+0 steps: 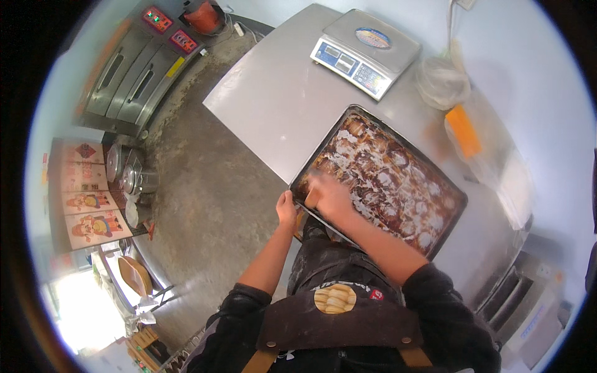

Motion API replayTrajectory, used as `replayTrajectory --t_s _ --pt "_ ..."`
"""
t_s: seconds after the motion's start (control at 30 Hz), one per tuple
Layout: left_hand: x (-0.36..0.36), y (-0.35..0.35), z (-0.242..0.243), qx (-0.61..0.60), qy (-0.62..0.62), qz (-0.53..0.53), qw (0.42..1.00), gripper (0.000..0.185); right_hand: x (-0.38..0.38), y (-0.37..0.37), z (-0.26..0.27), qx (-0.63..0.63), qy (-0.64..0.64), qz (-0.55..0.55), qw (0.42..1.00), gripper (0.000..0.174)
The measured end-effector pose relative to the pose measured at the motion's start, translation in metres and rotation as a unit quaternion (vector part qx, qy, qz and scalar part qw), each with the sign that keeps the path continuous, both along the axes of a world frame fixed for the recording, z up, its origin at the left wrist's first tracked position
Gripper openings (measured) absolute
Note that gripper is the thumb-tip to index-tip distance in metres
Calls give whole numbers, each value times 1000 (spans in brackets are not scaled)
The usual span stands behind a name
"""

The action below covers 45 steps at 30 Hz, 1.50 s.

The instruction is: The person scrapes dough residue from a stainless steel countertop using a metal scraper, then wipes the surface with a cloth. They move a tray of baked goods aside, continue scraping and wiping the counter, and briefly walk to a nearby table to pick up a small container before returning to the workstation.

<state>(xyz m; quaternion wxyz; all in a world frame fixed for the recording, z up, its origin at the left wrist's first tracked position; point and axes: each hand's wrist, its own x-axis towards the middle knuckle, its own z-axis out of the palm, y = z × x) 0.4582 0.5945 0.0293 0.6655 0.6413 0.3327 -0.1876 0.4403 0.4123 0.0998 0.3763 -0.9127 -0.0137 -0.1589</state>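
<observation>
A dark rectangular baking tray (410, 135) lies on the steel table, its near-left corner sticking out past the table edge. Brown, burnt-looking residue (387, 186) with pale flaky patches and round marks covers its inside. My left hand (286, 208) grips the tray's rim at that corner, thumb on top. Over the tray's left part, my right hand (332, 198) is closed around a small hand tool (311, 198) with a wood-coloured handle. Motion blur and my fingers hide the tool's working end, so its exact kind is unclear.
On the steel table (266, 107) stand a digital scale (364, 51) and, along the wall, plastic bags (440, 84) and an orange packet (462, 130). A deck oven (135, 79), metal pots (137, 179) and a printed cardboard box (91, 200) are across the concrete floor (205, 200).
</observation>
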Motion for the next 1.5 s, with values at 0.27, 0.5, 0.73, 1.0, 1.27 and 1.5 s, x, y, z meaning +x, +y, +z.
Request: replayTrajectory --t_s 0.27,0.5,0.73,1.0,1.27,1.5 --pt "-55 -15 2 -133 69 37 988 51 34 -21 -9 -136 125 -1 983 37" --pt "-50 -14 -11 -127 82 77 986 45 -86 -88 6 -48 134 -123 982 37" --pt "-51 -15 -19 -93 40 29 994 47 -161 -72 8 -73 290 -152 942 42" --pt "-39 -6 -18 -102 45 -18 994 51 -132 -26 15 66 139 -152 976 20" --pt "-48 -2 -25 -104 49 -42 992 54 -327 -187 39 -79 214 -340 912 25" --pt "-44 8 -21 -142 41 -93 985 54 -354 -205 33 -16 284 -150 947 29"
